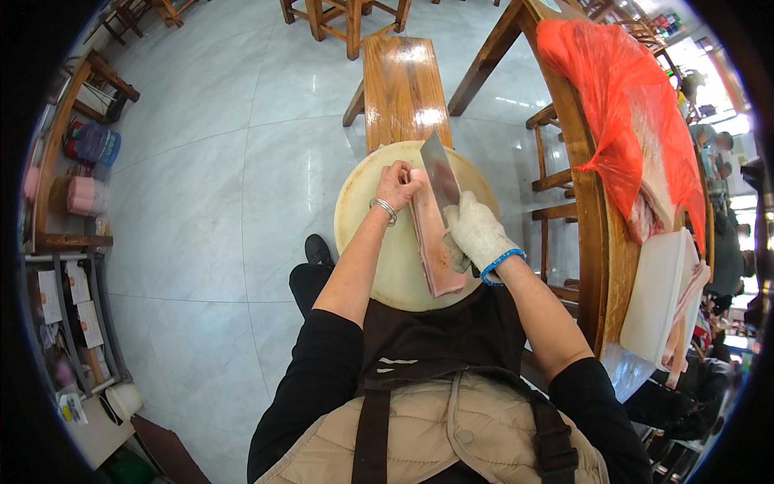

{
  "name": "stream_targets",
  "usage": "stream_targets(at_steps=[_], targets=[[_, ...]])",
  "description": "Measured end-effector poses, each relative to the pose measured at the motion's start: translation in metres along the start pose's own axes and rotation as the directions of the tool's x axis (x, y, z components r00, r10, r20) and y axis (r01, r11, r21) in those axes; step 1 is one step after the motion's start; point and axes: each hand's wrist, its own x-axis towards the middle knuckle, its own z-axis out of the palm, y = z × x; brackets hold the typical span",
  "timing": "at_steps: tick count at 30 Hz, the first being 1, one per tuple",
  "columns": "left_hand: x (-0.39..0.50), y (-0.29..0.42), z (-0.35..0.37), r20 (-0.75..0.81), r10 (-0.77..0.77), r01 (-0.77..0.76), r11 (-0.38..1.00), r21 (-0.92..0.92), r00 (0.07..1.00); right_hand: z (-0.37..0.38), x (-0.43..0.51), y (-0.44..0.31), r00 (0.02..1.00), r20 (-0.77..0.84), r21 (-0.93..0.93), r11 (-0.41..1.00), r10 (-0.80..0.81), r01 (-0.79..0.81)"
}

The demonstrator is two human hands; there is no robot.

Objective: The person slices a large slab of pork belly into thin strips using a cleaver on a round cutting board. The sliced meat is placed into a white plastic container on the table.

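Note:
A long slab of pork belly [430, 227] lies lengthwise on a round, pale cutting board [357, 242]. My bare left hand [399, 184], with silver bangles at the wrist, pinches the slab's far left corner between thumb and curled fingers. In my right hand [478, 233], which wears a whitish knit glove, is a cleaver [440, 169]. Its broad blade stands tilted along the right side of the slab's far part. The glove hides the cleaver's handle and part of the meat's right edge.
Beyond the board is a wooden bench [402, 85]. On the wooden table [589, 242] at the right, a red plastic bag [611, 91] partly covers a large piece of meat [653, 163], beside a white plastic tub [653, 296] with pork strips [683, 314]. People are in the right background.

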Motion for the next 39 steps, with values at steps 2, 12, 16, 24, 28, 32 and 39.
stream_targets(at_steps=[2, 12, 16, 24, 28, 32, 39], targets=[[-0.003, 0.003, 0.002, -0.043, 0.04, -0.039, 0.999, 0.017, 0.998, -0.005, -0.004, -0.006, 0.999, 0.028, -0.004, 0.999, 0.032, -0.032], [0.001, 0.003, 0.003, 0.01, 0.016, -0.015, 0.995, -0.094, 1.0, 0.011, 0.008, 0.013, 0.997, 0.025, 0.047, 0.997, -0.066, 0.065], [-0.002, -0.001, -0.002, -0.006, 0.027, -0.027, 0.995, -0.092, 1.0, -0.015, -0.003, -0.029, 0.997, 0.081, 0.056, 0.998, 0.003, -0.008], [-0.009, 0.01, -0.006, 0.068, 0.007, 0.004, 0.986, -0.169, 0.998, 0.019, 0.056, -0.016, 0.998, 0.001, 0.014, 0.998, 0.059, -0.059], [-0.01, 0.012, -0.009, 0.076, 0.004, 0.005, 0.993, -0.122, 0.997, 0.022, 0.084, -0.019, 0.995, -0.004, -0.172, 0.98, -0.099, 0.097], [-0.012, 0.011, -0.005, 0.017, 0.006, -0.005, 0.994, -0.108, 1.0, 0.039, 0.074, -0.019, 0.993, -0.109, -0.148, 0.989, -0.043, 0.027], [-0.009, 0.001, 0.004, -0.037, 0.06, -0.063, 0.991, -0.114, 0.998, 0.007, 0.022, -0.035, 0.999, 0.004, -0.223, 0.974, 0.038, -0.036]])
